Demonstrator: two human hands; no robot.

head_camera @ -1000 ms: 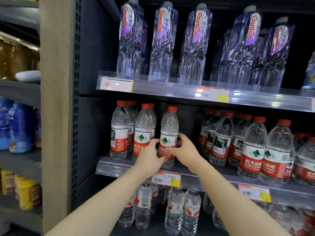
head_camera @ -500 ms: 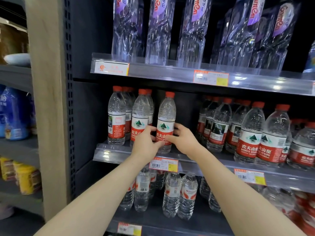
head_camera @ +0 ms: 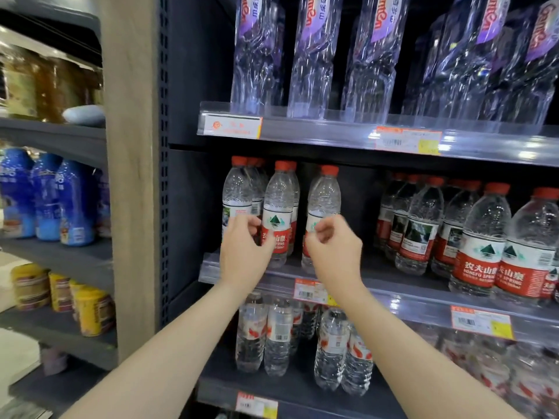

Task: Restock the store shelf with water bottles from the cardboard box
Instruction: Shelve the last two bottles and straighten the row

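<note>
Bottles (head_camera: 323, 213) with red caps stand upright on the middle shelf (head_camera: 393, 285), three rows at its left end. Left hand (head_camera: 243, 252) and right hand (head_camera: 334, 251) hover in front of them, fingers loosely curled, grasping nothing; whether fingertips touch the labels is unclear.

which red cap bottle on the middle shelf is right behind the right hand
The third bottle from the left, standing alone with a gap on each side. The right hand covers its label; the two front bottles to its left stand nearer the left hand.
</note>
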